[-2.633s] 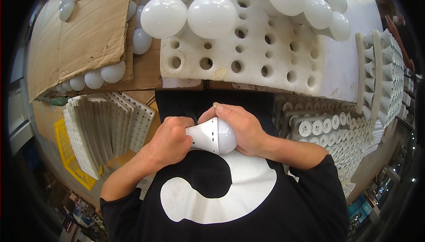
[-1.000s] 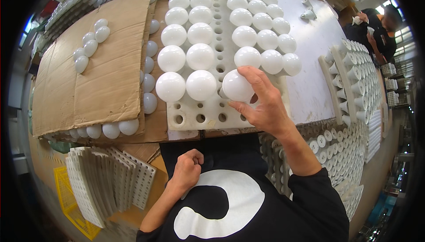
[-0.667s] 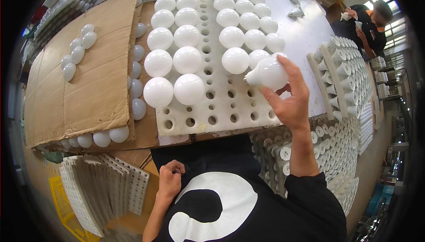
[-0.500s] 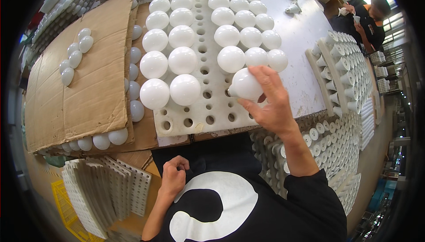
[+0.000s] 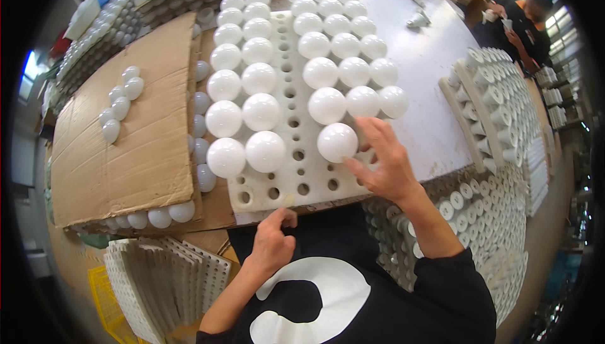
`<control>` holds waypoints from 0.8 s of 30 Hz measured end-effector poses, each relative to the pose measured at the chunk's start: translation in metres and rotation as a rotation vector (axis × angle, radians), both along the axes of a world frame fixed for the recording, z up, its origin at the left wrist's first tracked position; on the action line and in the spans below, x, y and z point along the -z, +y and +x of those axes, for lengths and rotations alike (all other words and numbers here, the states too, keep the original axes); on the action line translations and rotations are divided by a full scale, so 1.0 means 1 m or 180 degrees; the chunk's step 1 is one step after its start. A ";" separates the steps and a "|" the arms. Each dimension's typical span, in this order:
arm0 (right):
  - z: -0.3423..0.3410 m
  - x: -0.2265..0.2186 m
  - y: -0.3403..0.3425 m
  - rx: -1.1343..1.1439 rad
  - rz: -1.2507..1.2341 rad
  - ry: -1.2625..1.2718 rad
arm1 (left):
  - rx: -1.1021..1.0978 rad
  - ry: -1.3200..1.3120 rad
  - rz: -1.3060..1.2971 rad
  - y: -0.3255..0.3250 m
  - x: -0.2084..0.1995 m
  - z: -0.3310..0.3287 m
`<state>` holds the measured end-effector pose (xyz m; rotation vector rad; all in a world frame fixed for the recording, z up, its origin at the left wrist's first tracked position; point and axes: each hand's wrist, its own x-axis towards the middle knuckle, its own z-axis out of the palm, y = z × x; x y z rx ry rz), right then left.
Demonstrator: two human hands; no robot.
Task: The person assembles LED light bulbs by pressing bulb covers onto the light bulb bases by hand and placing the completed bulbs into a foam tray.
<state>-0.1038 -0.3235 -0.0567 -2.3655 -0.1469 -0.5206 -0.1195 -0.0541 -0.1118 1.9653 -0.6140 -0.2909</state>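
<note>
A white bulb globe (image 5: 336,143) sits upright on a white foam tray (image 5: 318,196) with rows of round holes, at the near end of the right-hand block of globes. Around its right side is my right hand (image 5: 392,166), thumb and fingers spread, the thumb close to or touching the globe's lower edge. Whether the other fingertips touch it I cannot tell. My left hand (image 5: 274,242) is loosely closed in front of my body by the tray's near edge, with nothing visible in it. Two columns of globes (image 5: 265,151) fill the tray's left part.
Left of the tray, a cardboard sheet (image 5: 126,174) carries several loose globes (image 5: 120,108) and covers others. Racks of white cone-shaped parts (image 5: 495,117) stand on the right. Stacked foam trays (image 5: 145,287) lean below left. A co-worker (image 5: 523,26) is at the far right.
My right hand has turned the tilted globe upright, set it on the tray and loosened its fingers. My left hand has moved up and right, towards the tray edge. The view has shifted slightly.
</note>
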 end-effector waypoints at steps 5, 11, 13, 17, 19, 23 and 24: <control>-0.012 0.009 -0.043 0.0483 0.0045 -0.0485 | 0.0272 -0.0884 -0.0067 -0.041 0.007 0.027; 0.004 0.016 -0.109 0.1417 0.0686 -0.0963 | 0.0434 -0.0776 0.0185 -0.067 0.037 0.057; 0.030 0.034 -0.134 0.1487 0.0958 -0.1122 | 0.0281 -0.0530 0.0586 -0.068 0.021 0.061; 0.085 0.060 -0.180 0.1834 0.0948 -0.1249 | 0.0386 -0.0955 0.0836 -0.071 0.024 0.073; 0.104 0.073 -0.209 0.2107 0.0724 -0.1205 | 0.0375 -0.1025 0.0913 -0.080 0.024 0.075; 0.145 0.103 -0.265 0.2509 0.0255 -0.0945 | 0.0313 -0.0984 0.0969 -0.086 0.027 0.075; 0.154 0.107 -0.273 0.2480 0.0361 -0.0567 | 0.0268 -0.0888 0.1002 -0.087 0.024 0.073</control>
